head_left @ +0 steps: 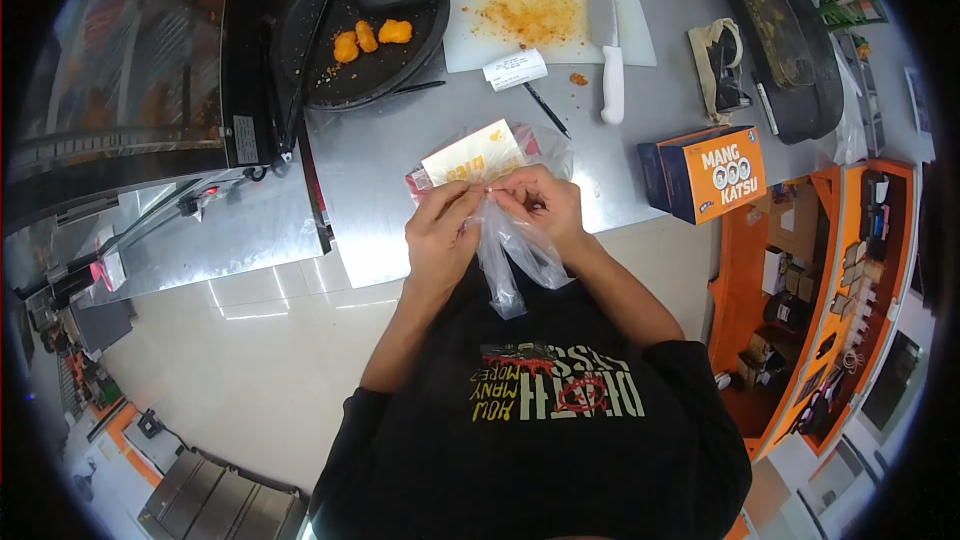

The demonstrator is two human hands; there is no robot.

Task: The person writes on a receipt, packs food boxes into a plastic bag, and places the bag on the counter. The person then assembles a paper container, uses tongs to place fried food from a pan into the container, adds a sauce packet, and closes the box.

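Black printed shirt (560, 460) on the person's torso fills the lower view. Just beyond it, a clear plastic bag (515, 255) wraps a cream package (473, 152) on the steel desk (370, 210). Left hand (440, 225) and right hand (548, 205) nearly meet, each grip pinching the bag's gathered neck. Past the bag lie a curled paper slip (515, 68), a pen (545, 108) and a crumb-strewn cutting board (637, 35) bearing a knife (610, 52). Leftward, a black pan (390, 70) holds orange pieces (396, 32); rightward stands a MANG KATSU box (715, 175).
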